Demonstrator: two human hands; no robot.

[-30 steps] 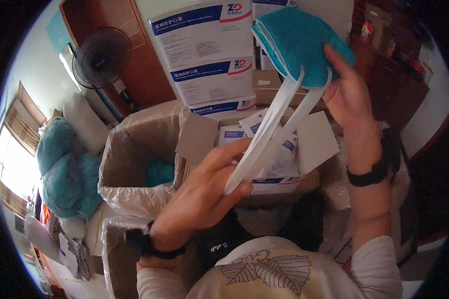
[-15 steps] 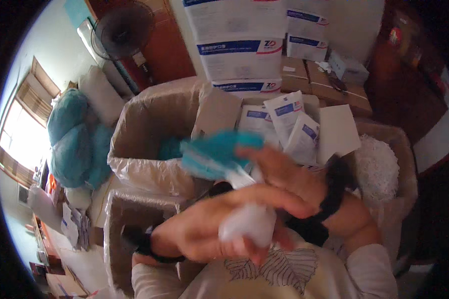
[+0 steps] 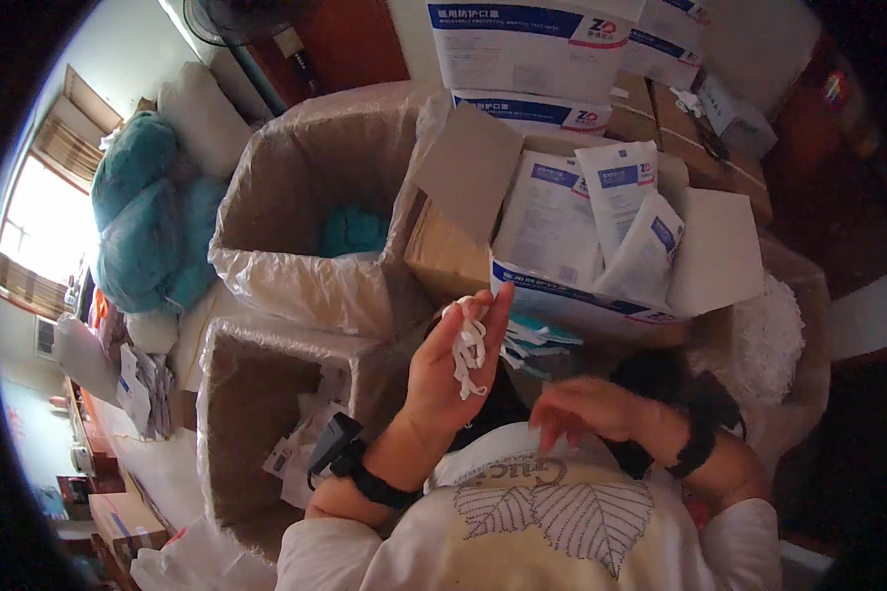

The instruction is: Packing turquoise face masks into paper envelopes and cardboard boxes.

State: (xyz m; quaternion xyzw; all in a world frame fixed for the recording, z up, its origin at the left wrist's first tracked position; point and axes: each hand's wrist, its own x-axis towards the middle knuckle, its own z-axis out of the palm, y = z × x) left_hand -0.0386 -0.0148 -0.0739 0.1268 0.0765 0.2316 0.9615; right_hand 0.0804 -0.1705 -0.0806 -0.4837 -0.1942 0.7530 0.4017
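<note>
My left hand (image 3: 432, 379) is raised in front of my chest, palm toward the right. A bunched white elastic strap (image 3: 470, 350) is in its fingers, with loose ends hanging over the palm. My right hand (image 3: 586, 407) is lower and to the right, fingers loosely bent and slightly blurred, nothing visible in them. Between the hands and the packet box, teal and white strips (image 3: 537, 343) lie low, partly behind my left fingers. The open carton (image 3: 586, 295) beyond holds several white and blue flat packets (image 3: 626, 187).
A plastic-lined carton (image 3: 315, 266) at far left contains teal pieces (image 3: 355, 231). A nearer lined carton (image 3: 266, 345) holds torn white packaging. On the right a lined carton (image 3: 808, 374) holds white stringy material (image 3: 759, 335). Stacked white boxes (image 3: 522, 59) stand behind; teal bags (image 3: 148, 217) are at left.
The teal item my right hand held is out of that hand. My hands have drawn apart, the left rising upright with the white strap. The view has shifted downward.
</note>
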